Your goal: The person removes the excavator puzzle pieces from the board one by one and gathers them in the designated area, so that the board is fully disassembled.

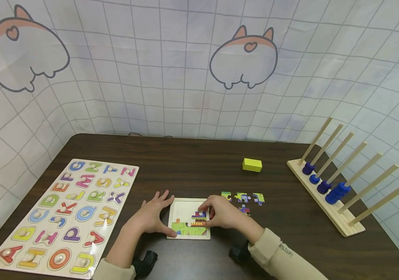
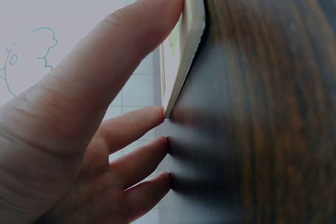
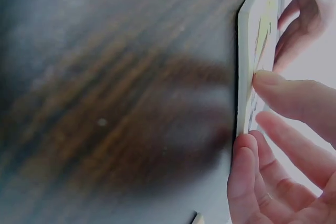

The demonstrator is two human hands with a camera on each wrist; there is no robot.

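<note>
A small wooden puzzle tray (image 1: 184,208) lies on the table, with joined green pieces (image 1: 188,230) along its near side and purple-and-red pieces above them at the right. My left hand (image 1: 153,217) spreads its fingers beside the tray's left edge. Its thumb (image 2: 152,9) rests on the near left corner. At the right side, my right hand (image 1: 223,213) curls over the tray, thumb and index finger on either side of a purple puzzle piece (image 1: 199,215). The other right fingers (image 3: 244,166) touch the tray's edge; the hand partly hides the pieces.
Several loose puzzle pieces (image 1: 243,197) lie right of the tray. Behind them sits a yellow block (image 1: 252,165). A wooden rack (image 1: 351,231) with upright pegs and blue rings stands at the right. A letter board (image 1: 62,206) covers the table's left side.
</note>
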